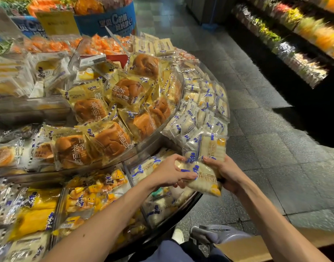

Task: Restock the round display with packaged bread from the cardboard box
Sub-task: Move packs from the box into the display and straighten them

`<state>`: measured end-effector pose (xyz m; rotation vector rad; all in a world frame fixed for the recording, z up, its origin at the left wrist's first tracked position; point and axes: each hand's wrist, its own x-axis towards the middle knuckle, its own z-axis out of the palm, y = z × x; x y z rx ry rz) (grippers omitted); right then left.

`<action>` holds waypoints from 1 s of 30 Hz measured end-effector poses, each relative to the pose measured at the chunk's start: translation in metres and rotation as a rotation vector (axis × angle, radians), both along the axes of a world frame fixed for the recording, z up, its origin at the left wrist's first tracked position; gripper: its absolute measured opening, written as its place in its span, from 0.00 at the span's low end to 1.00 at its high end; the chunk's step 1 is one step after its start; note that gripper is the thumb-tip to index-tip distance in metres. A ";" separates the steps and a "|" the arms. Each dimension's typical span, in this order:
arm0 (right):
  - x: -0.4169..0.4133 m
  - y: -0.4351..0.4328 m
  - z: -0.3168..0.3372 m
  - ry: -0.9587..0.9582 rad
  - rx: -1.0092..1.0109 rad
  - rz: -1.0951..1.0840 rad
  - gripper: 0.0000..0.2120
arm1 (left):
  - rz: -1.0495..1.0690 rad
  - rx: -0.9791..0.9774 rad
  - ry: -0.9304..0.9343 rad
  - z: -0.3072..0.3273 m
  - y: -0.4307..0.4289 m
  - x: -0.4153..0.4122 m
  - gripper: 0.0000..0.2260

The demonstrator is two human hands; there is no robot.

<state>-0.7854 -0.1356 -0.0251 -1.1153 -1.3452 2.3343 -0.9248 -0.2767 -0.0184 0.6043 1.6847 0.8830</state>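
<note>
Both hands are on the white bread packet point(205, 181) — one at each end. The left hand point(172, 173) takes the packet's left end, back of the hand up, fingers curled in and pinching the wrapper. The right hand point(227, 173) grips the packet's right side, fingertips hooked over its far edge, palm against the wrapper. Two bare forearms — the left forearm point(105, 214) and the right forearm point(272, 210) — reach in from below the packet and converge on it, wrists close to straight.

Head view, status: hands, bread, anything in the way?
Left hand and right hand both grip white bread packs. Packs over display's lower tier. Nothing blocking.
</note>
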 end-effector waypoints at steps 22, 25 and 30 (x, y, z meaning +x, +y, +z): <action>0.039 0.022 -0.014 -0.037 -0.005 -0.211 0.14 | 0.134 0.017 0.199 -0.079 0.007 -0.017 0.27; 0.042 0.016 -0.018 -0.059 -0.021 -0.169 0.15 | 0.057 -0.012 0.404 -0.102 0.005 0.006 0.25; 0.047 0.010 -0.022 -0.086 -0.045 -0.123 0.11 | -0.187 -0.049 0.807 -0.118 -0.002 0.027 0.25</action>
